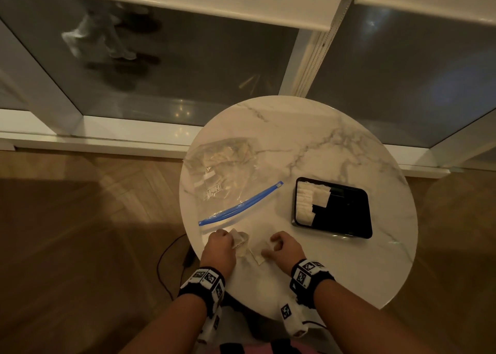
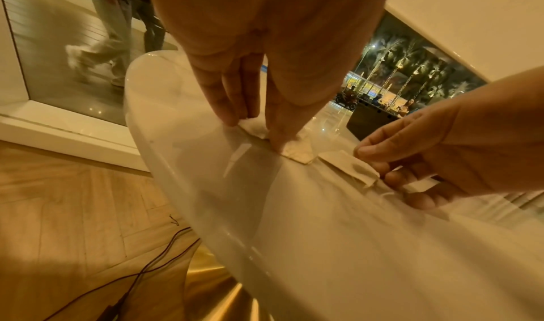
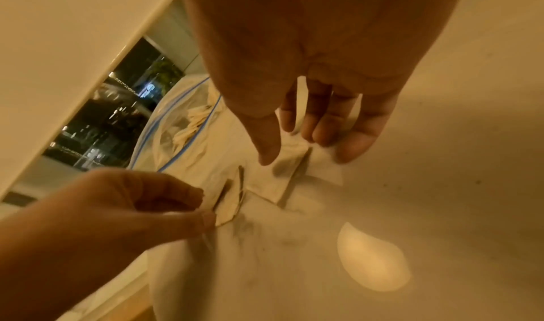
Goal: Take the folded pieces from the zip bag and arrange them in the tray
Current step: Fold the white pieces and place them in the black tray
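Round marble worktop. Person stands at its near edge, both hands low over the surface.

Zip bag: clear, blue zipper strip, lying flat on the left half of the worktop. More folded pieces visible inside, bunched toward the far end. In the right wrist view the mouth of the bag looks parted.

Tray: black, rectangular, on the right half, well apart from the bag. A row of white folded pieces fills its left side, one more beside them at the far end; the rest of the tray floor is bare black.

Left hand: fingertips down on a small folded piece near the front edge, just below the zipper strip; grip pinching it between thumb and fingers.

Right hand: over a second folded piece just beside the first; grip curled, thumb and fingers closing on the paper, one edge lifted off the worktop.

The two pieces lie close together; cannot tell whether they touch.

Black cable on the wooden floor, left of the worktop.
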